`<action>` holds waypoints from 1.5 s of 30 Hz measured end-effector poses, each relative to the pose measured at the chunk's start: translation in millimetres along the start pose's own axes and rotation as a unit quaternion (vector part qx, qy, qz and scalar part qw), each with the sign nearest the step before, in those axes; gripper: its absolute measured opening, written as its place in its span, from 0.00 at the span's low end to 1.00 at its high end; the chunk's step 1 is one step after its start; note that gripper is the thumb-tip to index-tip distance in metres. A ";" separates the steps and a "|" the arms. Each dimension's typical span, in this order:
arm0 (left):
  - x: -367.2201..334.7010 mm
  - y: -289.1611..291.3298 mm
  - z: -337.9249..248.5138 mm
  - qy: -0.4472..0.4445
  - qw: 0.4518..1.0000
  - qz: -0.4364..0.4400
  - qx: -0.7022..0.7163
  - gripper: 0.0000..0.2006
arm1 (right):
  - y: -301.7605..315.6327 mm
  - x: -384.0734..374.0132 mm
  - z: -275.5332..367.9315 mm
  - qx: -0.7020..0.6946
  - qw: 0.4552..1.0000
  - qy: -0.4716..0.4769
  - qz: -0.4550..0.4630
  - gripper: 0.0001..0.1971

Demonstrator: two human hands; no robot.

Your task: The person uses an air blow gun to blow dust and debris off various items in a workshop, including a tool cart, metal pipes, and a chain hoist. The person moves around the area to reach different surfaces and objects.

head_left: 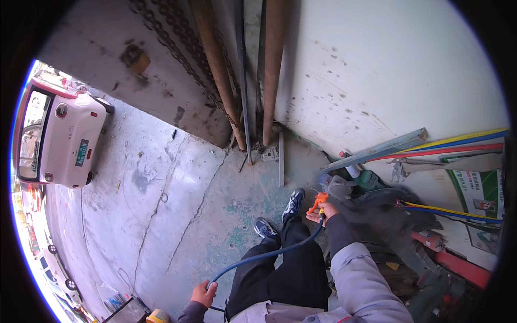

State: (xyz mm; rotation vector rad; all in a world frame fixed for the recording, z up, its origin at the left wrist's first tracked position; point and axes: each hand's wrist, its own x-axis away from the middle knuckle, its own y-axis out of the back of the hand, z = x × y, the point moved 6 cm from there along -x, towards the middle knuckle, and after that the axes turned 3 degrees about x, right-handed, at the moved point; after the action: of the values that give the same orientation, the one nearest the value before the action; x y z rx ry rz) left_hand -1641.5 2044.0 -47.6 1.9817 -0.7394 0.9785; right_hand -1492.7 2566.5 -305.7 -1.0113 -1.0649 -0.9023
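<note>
My right hand [326, 210] is closed around an orange air blow gun [319, 200], held out in front and to the right. From the gun's lower end a blue air hose [269, 255] sags across in front of my legs. My left hand [202, 294], low and left of my legs, grips that hose with curled fingers. Just beyond the gun, several dusty bottles and jugs [340, 186] stand by the wall; the gun looks apart from them.
Rusty pipes [276, 64] and chains [180, 48] stand in the corner ahead. A metal bar [385, 146] and coloured hoses [458, 141] run along the right wall above dark clutter. A small pinkish-white car [70, 137] is parked at left. A yellow tub [158, 316] sits lower left.
</note>
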 end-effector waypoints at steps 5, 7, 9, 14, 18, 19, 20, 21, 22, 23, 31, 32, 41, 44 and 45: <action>-43.8 -35.4 24.8 0.050 0.998 0.018 0.016 0.25 | -21.5 -111.7 -20.6 0.012 0.998 -0.055 0.024 0.15; -62.0 -51.4 22.7 0.049 0.999 0.007 0.022 0.25 | -29.0 -157.4 -26.6 0.052 0.995 -0.068 0.043 0.14; -79.6 -65.5 17.1 0.035 0.999 0.014 0.013 0.26 | -29.6 -200.8 -32.9 0.061 0.995 -0.072 0.035 0.14; -108.9 -85.0 10.2 0.045 0.997 -0.003 0.064 0.28 | -21.8 -264.3 -51.1 0.110 0.987 -0.114 0.027 0.14; -118.0 -90.0 3.0 0.038 0.998 0.007 0.044 0.30 | -7.2 -269.7 -47.0 0.104 0.990 -0.092 0.003 0.15; -117.5 -90.1 1.1 0.036 0.999 0.010 0.022 0.30 | -6.1 -267.7 -47.4 0.091 0.991 -0.099 0.009 0.15; -117.1 -90.2 -0.8 0.033 0.999 0.013 0.000 0.30 | -6.4 -266.5 -48.5 0.098 0.988 -0.115 0.015 0.16; -116.2 -90.0 -2.0 0.033 0.999 0.012 -0.006 0.31 | -7.9 -264.3 -48.8 0.115 0.985 -0.124 0.041 0.16; -114.0 -90.9 -2.7 0.034 0.999 0.010 -0.012 0.31 | -9.9 -264.1 -49.4 0.118 0.985 -0.121 0.046 0.16; -112.7 -91.3 -2.8 0.035 0.999 0.008 -0.018 0.31 | -7.3 -264.2 -47.9 0.126 0.985 -0.115 0.019 0.16; -107.3 -88.6 22.1 0.142 0.983 0.080 -0.087 0.33 | -13.8 -263.9 -42.5 0.142 0.983 -0.109 0.047 0.16; -107.3 -88.8 25.2 0.145 0.980 0.083 -0.109 0.34 | -15.2 -265.0 -40.0 0.129 0.987 -0.090 0.042 0.16; -123.3 -96.9 31.5 0.133 0.984 0.096 -0.064 0.28 | -43.2 -265.0 2.8 0.143 0.987 -0.013 0.069 0.15; -139.6 -105.3 -7.8 0.012 0.979 0.193 -0.061 0.23 | -75.1 -252.2 -5.9 0.172 0.978 -0.040 0.110 0.16; -149.1 -114.5 -18.0 0.031 0.974 0.226 0.009 0.21 | -87.1 -247.9 -14.6 0.179 0.975 -0.046 0.120 0.17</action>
State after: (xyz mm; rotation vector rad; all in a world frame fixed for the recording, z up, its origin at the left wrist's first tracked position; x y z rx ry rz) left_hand -1640.6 2141.1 -209.5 1.8227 -1.1820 1.3051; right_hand -1630.9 2552.3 -529.2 -0.8616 -1.1080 -0.4499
